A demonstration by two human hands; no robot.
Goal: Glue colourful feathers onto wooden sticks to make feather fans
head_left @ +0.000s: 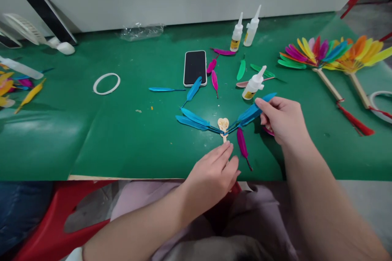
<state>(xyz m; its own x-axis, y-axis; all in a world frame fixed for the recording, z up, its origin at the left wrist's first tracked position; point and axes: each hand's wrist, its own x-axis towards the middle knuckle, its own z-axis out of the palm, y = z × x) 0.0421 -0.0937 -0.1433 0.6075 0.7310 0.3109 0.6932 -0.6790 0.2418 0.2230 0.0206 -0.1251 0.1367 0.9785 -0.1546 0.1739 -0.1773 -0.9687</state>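
A small wooden fan stick with a heart-shaped head [223, 123] lies near the table's front edge. My left hand [214, 170] is closed around its handle, most of which the fingers hide. Blue feathers [195, 119] fan out to the left from the stick's head. On its right side, more blue feathers [250, 115] slant upward, and my right hand [283, 120] pinches one by its outer end. Just below them lies a magenta feather [242, 142]. Close to my right fingertips stands a white glue bottle [254, 85]. Something magenta shows partly beneath my right hand.
Loose feathers lie around a phone [195, 68]. Two more glue bottles [237, 34] stand at the back. Finished feather fans [329, 83] with red tassels lie at right. A white ring [106, 84], a handheld fan [27, 28] and a feather pile [7, 85] are at left.
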